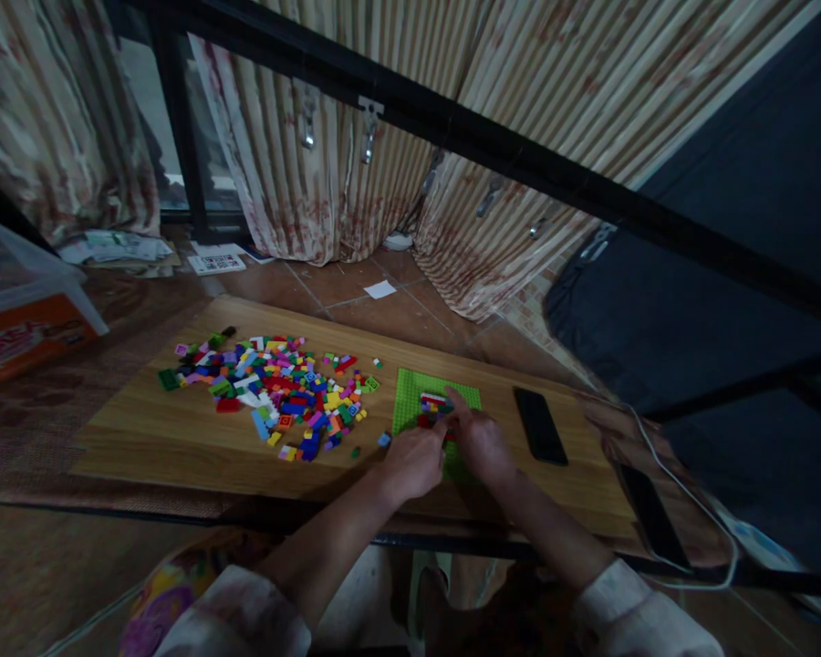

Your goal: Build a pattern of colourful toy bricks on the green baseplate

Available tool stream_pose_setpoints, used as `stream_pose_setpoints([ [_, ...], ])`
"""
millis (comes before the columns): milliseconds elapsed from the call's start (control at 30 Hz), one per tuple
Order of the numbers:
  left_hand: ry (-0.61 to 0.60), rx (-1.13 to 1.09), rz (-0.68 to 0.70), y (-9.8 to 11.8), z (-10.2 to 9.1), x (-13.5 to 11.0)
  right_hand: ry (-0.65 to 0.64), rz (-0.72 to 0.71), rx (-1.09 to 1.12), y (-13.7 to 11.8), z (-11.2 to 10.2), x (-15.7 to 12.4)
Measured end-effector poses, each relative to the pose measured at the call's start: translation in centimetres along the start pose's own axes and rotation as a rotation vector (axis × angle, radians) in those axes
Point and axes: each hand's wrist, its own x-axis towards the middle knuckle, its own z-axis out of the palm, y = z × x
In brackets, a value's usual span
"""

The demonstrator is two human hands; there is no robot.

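A green baseplate (417, 388) lies on a wooden board (178, 438), with a small build of coloured bricks (432, 403) on it. Both my hands rest over the plate's near half. My left hand (414, 461) is curled, fingers closed at the build's left side; what it pinches is hidden. My right hand (479, 438) has its fingers pressed down on the bricks, index finger stretched toward the build. A loose pile of coloured bricks (280, 388) spreads on the board to the left.
A black phone (539, 425) lies right of the plate, a second dark phone (647, 511) with a white cable at the board's right end. An orange box (20, 328) stands far left. Curtains and a black rail fill the back.
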Motion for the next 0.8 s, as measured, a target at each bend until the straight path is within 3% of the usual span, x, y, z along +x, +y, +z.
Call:
stream_pose_setpoints([
  [167,-0.006,0.038,0.004,0.1,0.9,0.6,0.064,-0.015,0.134,0.6,0.2,-0.1],
  [500,-0.028,0.088,0.046,0.1,0.8,0.6,0.26,-0.126,0.418,2.1,1.8,-0.2],
  [633,-0.035,0.091,0.05,0.1,0.9,0.5,0.268,-0.149,0.348,2.2,1.9,-0.2],
  [800,-0.04,0.099,0.04,0.0,0.9,0.2,0.149,-0.224,0.095,2.1,1.1,0.2],
])
